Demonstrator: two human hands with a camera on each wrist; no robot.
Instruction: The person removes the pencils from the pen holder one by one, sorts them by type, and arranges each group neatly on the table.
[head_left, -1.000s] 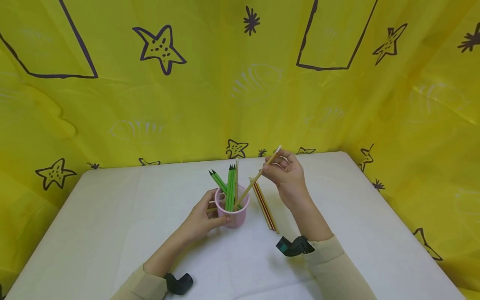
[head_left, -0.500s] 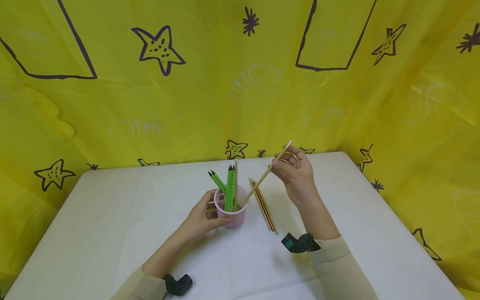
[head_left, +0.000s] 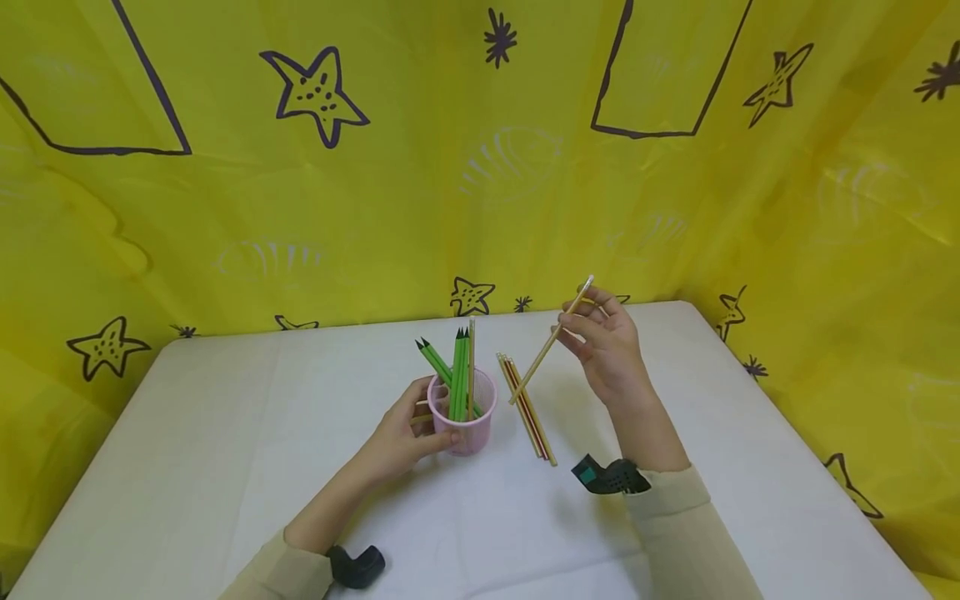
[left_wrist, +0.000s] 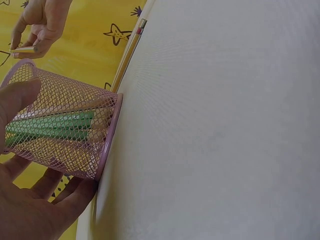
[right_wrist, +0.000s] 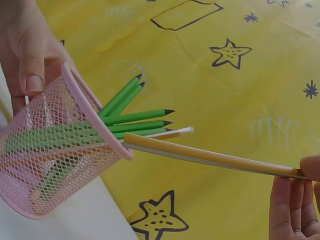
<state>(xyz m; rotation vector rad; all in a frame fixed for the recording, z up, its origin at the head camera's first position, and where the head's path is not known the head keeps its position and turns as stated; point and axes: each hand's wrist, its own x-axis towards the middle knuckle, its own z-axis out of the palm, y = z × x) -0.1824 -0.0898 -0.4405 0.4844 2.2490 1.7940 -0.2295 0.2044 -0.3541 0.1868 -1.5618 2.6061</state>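
Note:
My left hand (head_left: 401, 437) grips a pink mesh pencil cup (head_left: 472, 439) from its left side, thumb across the front. Several green pencils (head_left: 459, 379) with dark points up stand in the cup, together with a yellow one (head_left: 472, 358). To the right of the cup, my right hand (head_left: 603, 337) pinches a yellow pencil (head_left: 542, 354) near its white-tipped upper end; the pencil slants down toward the left, its lower end outside the cup. In the right wrist view this held pencil (right_wrist: 210, 156) overlaps the cup's rim (right_wrist: 95, 115).
Several yellow and red pencils (head_left: 531, 417) lie side by side on the white tabletop (head_left: 262, 450), just right of the cup. A yellow cloth (head_left: 405, 192) with drawn starfish hangs behind the table. Each wrist wears a black camera (head_left: 611, 477).
My right hand has drawn the yellow pencil up and to the right, from inside the cup to beyond its rim. The left hand and cup have stayed in place.

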